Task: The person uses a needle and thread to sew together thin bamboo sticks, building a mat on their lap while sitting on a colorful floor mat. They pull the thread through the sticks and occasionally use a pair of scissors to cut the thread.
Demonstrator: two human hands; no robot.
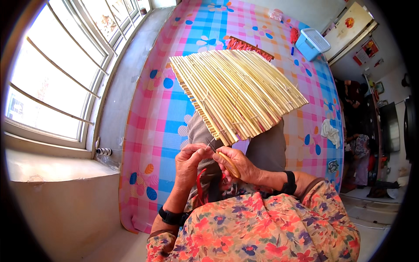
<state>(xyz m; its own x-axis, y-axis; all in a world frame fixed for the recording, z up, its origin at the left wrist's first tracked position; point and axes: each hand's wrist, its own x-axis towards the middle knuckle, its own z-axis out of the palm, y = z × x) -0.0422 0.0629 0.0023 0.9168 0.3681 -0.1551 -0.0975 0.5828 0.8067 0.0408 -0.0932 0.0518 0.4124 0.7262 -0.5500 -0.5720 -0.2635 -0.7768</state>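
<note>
A mat of pale yellow sticks (pixel 238 91) lies over my grey-trousered legs (pixel 266 153), its lower corner just beyond my fingers. In my right hand (pixel 238 166) is a wooden-handled tool (pixel 231 168) with a slim dark metal tip. Close against that tip, my left hand (pixel 190 161) has its fingertips pinched on something thin that I cannot make out. A red strap (pixel 200 183) hangs between my forearms, over my floral clothing.
I am on a checked, flowered sheet (pixel 152 113). Beyond the mat lie a red-laced strip (pixel 248 48) and a blue lidded box (pixel 310 43). A barred window (pixel 52 83) is at left; a white cloth (pixel 329 131) and people (pixel 362 157) are at right.
</note>
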